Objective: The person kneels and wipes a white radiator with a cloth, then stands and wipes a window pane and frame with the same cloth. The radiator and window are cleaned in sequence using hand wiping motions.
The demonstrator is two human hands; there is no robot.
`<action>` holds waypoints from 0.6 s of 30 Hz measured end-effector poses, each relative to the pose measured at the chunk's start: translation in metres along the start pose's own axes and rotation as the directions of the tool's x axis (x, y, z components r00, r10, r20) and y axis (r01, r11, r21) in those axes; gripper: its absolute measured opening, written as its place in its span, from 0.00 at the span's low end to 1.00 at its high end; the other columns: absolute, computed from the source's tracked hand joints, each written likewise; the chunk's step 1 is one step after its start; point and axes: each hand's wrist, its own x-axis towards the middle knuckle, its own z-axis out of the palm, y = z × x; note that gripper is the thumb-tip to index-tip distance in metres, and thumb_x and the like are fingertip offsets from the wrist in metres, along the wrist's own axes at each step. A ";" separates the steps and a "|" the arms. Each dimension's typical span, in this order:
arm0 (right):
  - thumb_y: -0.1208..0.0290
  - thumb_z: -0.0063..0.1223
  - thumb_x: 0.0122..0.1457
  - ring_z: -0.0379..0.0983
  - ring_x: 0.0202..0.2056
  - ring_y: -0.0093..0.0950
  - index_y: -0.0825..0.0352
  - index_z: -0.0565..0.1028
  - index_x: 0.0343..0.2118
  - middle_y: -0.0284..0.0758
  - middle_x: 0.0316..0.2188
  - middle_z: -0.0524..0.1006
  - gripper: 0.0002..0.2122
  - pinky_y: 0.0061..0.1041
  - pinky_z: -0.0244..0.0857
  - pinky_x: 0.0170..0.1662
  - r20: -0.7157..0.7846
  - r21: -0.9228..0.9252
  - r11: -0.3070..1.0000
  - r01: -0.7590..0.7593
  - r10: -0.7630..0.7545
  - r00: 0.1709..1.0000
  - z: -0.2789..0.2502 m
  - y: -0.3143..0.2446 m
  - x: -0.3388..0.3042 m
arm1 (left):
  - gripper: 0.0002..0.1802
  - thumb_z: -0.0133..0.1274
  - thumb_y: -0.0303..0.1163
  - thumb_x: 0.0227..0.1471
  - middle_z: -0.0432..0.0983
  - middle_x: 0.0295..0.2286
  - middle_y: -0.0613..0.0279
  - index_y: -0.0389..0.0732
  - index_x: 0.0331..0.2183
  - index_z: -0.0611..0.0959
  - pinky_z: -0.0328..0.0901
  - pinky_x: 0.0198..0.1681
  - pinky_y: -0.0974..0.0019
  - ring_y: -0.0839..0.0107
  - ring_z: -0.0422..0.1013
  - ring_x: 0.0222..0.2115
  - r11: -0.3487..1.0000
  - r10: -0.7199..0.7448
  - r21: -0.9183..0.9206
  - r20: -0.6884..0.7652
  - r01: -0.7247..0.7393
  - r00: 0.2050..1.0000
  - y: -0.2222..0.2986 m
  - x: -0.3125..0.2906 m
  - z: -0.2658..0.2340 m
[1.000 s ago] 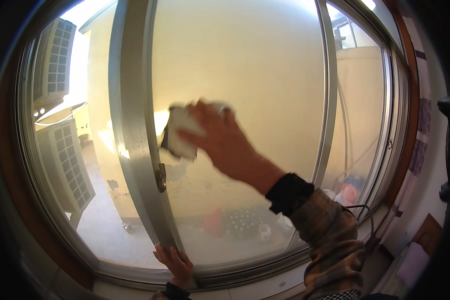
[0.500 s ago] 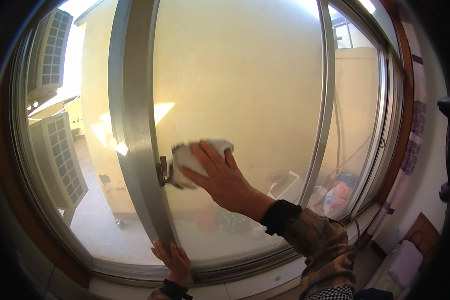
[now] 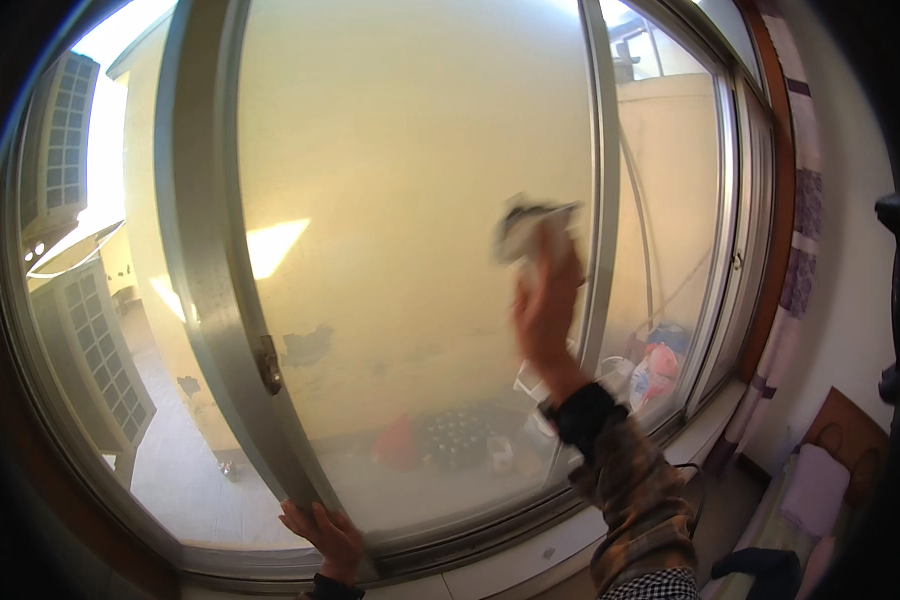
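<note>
My right hand (image 3: 547, 310), smeared by motion, is up against the right part of a sliding window's large glass pane (image 3: 410, 240). Under its fingers is a bunched whitish-grey cloth (image 3: 530, 232) with a dark edge, near the metal stile on the right. Low on the left, my left hand (image 3: 327, 538) lies against the bottom of the wide metal window frame (image 3: 210, 270), fingers stretched out over it and slightly apart. A small metal latch (image 3: 270, 364) sits on that frame, above my left hand.
Outside are air-conditioner units (image 3: 90, 350) at left, a yellow wall and plastic bags (image 3: 655, 375) seen through the glass. A patterned curtain (image 3: 802, 250) hangs at right. Below it stands a bed with a pale pillow (image 3: 818, 490). The sill (image 3: 470, 575) runs along the bottom.
My right hand has swept the cloth from beside the latch up and right across the glass. My left hand stays at the frame's foot. The whole view has shifted, moving the window leftward.
</note>
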 end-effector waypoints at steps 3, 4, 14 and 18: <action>0.77 0.55 0.58 0.52 0.68 0.56 0.60 0.65 0.67 0.57 0.68 0.55 0.31 0.54 0.46 0.68 0.306 0.222 0.962 0.159 -0.223 0.925 -0.030 -0.042 -0.058 | 0.31 0.44 0.32 0.64 0.43 0.65 0.25 0.36 0.65 0.57 0.36 0.64 0.21 0.27 0.41 0.67 1.000 0.008 -0.009 0.006 -0.008 1.000 0.000 0.001 -0.001; 0.78 0.54 0.58 0.52 0.68 0.54 0.59 0.66 0.67 0.55 0.68 0.55 0.31 0.53 0.47 0.68 0.441 0.227 0.947 0.229 -0.310 0.843 -0.036 -0.036 -0.066 | 0.30 0.44 0.31 0.63 0.44 0.65 0.25 0.35 0.64 0.58 0.36 0.63 0.20 0.25 0.42 0.66 1.000 0.003 -0.019 -0.004 -0.003 1.000 0.000 0.001 -0.002; 0.74 0.49 0.64 0.52 0.67 0.59 0.68 0.55 0.70 0.61 0.68 0.53 0.32 0.51 0.47 0.69 0.015 -0.066 0.947 -0.315 0.317 0.948 -0.020 0.044 -0.139 | 0.33 0.45 0.33 0.65 0.39 0.66 0.28 0.38 0.66 0.56 0.35 0.65 0.24 0.30 0.40 0.68 1.000 0.008 -0.003 0.021 -0.008 1.000 0.000 0.000 -0.001; 0.75 0.56 0.56 0.47 0.68 0.66 0.64 0.65 0.67 0.66 0.67 0.51 0.32 0.60 0.42 0.67 0.335 0.165 0.965 -0.201 0.137 0.932 -0.040 -0.069 -0.228 | 0.27 0.45 0.33 0.63 0.44 0.64 0.24 0.35 0.60 0.61 0.36 0.63 0.20 0.26 0.42 0.66 1.000 -0.020 -0.002 0.016 0.020 1.000 -0.001 -0.002 0.000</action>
